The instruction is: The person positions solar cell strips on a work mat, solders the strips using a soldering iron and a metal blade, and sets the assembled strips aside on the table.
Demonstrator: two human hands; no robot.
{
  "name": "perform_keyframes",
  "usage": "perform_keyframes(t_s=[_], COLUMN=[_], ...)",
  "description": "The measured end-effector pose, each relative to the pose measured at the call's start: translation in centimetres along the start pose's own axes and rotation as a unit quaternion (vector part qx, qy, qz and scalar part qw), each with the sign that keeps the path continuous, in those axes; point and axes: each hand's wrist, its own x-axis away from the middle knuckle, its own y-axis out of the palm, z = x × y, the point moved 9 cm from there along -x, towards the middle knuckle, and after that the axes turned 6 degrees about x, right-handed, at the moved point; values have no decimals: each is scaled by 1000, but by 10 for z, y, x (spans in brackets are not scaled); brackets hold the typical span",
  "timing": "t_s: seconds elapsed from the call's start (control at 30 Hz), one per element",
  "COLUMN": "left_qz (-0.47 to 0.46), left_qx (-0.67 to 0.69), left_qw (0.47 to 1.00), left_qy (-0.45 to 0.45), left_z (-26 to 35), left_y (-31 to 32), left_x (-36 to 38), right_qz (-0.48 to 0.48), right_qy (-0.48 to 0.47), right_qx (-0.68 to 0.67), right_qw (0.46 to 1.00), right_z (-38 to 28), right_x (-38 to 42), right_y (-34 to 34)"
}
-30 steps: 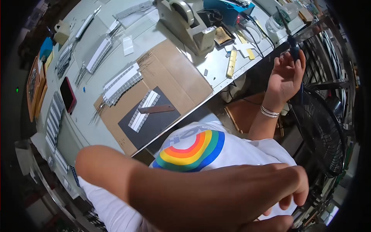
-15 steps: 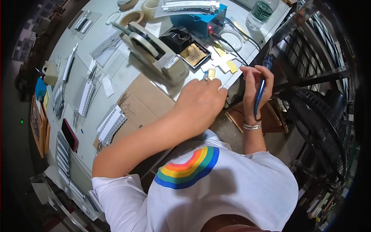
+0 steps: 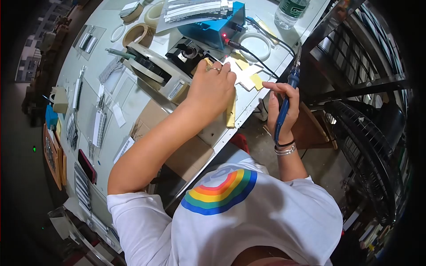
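Note:
My right hand (image 3: 285,108) is closed around the blue handle of a soldering iron (image 3: 293,80), its metal tip pointing up and away, with the index finger extended to the left. My left hand (image 3: 212,88) reaches over the sponge tray beside the black iron stand (image 3: 184,52). Its fingers are bent down at the sponge (image 3: 206,62); the fingertips are partly hidden, and whatever they hold cannot be made out. Under and beside this hand, a yellow strip (image 3: 231,113) lies near the table edge.
A tape dispenser (image 3: 155,73) stands left of my left hand. Behind are a blue soldering station (image 3: 213,33) with a red light, a white ring (image 3: 255,46) and a water bottle (image 3: 290,13). Yellow and white pieces (image 3: 250,79) lie nearby. A black fan (image 3: 364,137) stands at right.
My left hand has moved away from the table's front edge to the sponge tray, uncovering the yellow strip. My right hand still holds the soldering iron. The whole view has shifted somewhat.

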Motion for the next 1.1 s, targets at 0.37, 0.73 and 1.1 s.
perform_keyframes(t_s=[0.37,0.73,1.1], left_qz=[-66,136,9], left_qx=[75,111,30], left_qw=[992,982,989], left_qy=[-82,-68,-141], left_z=[-16,-5,-45], left_y=[16,-2,-2], left_x=[-39,-15,-48], right_qz=[-9,-17,-89], right_qy=[4,-6,-69], right_qx=[-26,-3,130], right_qw=[1000,1000,985], right_z=[-1,2,0], right_x=[-3,-9,6], right_y=[-4,-5,15])
